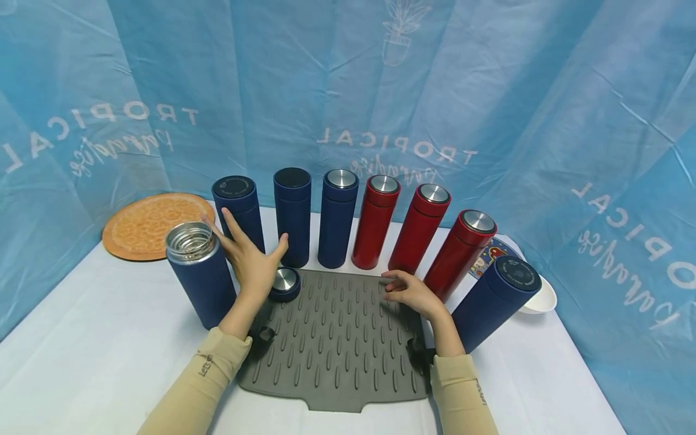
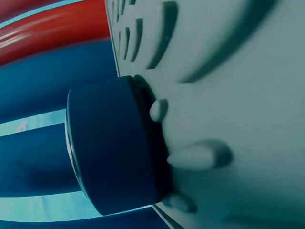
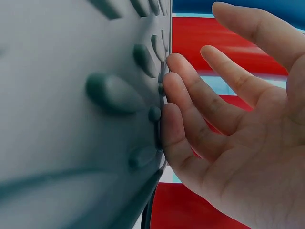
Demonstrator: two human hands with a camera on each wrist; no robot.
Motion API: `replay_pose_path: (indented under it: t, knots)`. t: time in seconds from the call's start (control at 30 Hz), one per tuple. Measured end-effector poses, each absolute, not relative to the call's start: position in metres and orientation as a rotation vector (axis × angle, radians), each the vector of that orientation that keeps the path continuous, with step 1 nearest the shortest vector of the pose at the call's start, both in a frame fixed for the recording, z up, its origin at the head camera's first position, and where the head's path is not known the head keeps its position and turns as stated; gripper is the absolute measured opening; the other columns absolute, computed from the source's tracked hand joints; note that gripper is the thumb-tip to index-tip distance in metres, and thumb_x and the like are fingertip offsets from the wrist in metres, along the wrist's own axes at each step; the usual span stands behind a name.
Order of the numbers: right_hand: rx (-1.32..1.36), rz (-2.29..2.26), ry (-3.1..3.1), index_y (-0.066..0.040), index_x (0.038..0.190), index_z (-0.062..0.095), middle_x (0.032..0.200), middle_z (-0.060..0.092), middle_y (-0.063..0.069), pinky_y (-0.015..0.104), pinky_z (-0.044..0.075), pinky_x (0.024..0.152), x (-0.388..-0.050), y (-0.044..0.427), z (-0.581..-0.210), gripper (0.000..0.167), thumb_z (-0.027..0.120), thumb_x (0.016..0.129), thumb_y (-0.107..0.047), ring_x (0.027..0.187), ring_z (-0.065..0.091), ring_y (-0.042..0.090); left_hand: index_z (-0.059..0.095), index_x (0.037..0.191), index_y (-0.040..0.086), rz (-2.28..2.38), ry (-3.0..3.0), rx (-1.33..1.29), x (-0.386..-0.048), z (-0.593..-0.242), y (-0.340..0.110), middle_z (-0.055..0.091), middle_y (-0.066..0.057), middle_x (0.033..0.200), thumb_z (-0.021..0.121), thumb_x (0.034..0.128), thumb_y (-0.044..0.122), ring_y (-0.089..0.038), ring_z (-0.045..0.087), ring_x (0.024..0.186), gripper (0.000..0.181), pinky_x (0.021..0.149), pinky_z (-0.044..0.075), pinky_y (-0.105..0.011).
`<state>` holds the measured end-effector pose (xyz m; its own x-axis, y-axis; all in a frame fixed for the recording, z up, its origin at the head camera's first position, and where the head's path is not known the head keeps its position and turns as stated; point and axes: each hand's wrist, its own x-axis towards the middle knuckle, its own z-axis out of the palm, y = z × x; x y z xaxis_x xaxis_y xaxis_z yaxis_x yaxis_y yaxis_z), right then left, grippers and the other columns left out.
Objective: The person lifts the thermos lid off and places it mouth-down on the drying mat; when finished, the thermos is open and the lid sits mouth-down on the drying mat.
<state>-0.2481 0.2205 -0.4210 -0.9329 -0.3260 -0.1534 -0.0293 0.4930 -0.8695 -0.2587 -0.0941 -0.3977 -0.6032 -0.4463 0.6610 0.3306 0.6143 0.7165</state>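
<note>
My left hand [image 1: 250,260] has its fingers spread, close to the right side of a lidless blue thermos bottle [image 1: 201,284] with a bare steel mouth. Whether a fingertip touches that bottle I cannot tell. Below the hand, a blue lid [image 1: 284,284] with a steel top sits at the mat's far left corner; the lid [image 2: 109,148] also fills much of the left wrist view. Over the far right part of the grey ridged mat [image 1: 337,338], my right hand [image 1: 415,295] holds nothing. Its fingers [image 3: 171,126] are loosely bent, with the tips at the mat's surface.
Behind the mat stand several capped bottles, among them a blue one [image 1: 338,223] and a red one [image 1: 375,226]. Another blue bottle [image 1: 489,308] is right of my right hand. An orange round board [image 1: 141,232] lies back left, a white bowl [image 1: 542,299] at right.
</note>
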Motion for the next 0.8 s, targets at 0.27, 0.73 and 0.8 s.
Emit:
replay_pose_path:
  t: [0.27,0.73,0.8]
  knots:
    - [-0.328,-1.424,2.43,0.003,0.129,0.047,0.109,0.055,0.022,0.04,0.048,0.081,-0.248,0.221,-0.42,0.05,0.064,0.084,-0.01,0.096,0.055,0.024,-0.004,0.148,0.009,-1.262,-1.95,0.243,-0.265,-0.393,-0.097,-0.011,-0.016,0.152,0.075,0.0753,0.033,-0.02,-0.008,0.14,0.11,0.113,0.008,-0.042]
    - [-0.32,-1.421,2.438,0.0,0.129,0.049,0.109,0.055,0.021,0.037,0.049,0.08,-0.249,0.221,-0.422,0.048,0.063,0.084,-0.01,0.095,0.055,0.022,0.004,0.148,0.019,-1.516,-1.802,0.362,-0.277,-0.389,-0.103,0.011,-0.003,0.154,0.074,0.0773,0.024,-0.012,0.018,0.138,0.099,0.11,0.02,-0.033]
    - [-0.331,-1.423,2.434,0.001,0.129,0.048,0.109,0.055,0.021,0.038,0.049,0.08,-0.249,0.22,-0.422,0.048,0.063,0.084,-0.01,0.095,0.055,0.023,0.007,0.147,0.019,-1.528,-1.8,0.371,-0.276,-0.389,-0.104,0.014,-0.003,0.153,0.074,0.0774,0.022,-0.012,0.02,0.137,0.097,0.109,0.022,-0.032]
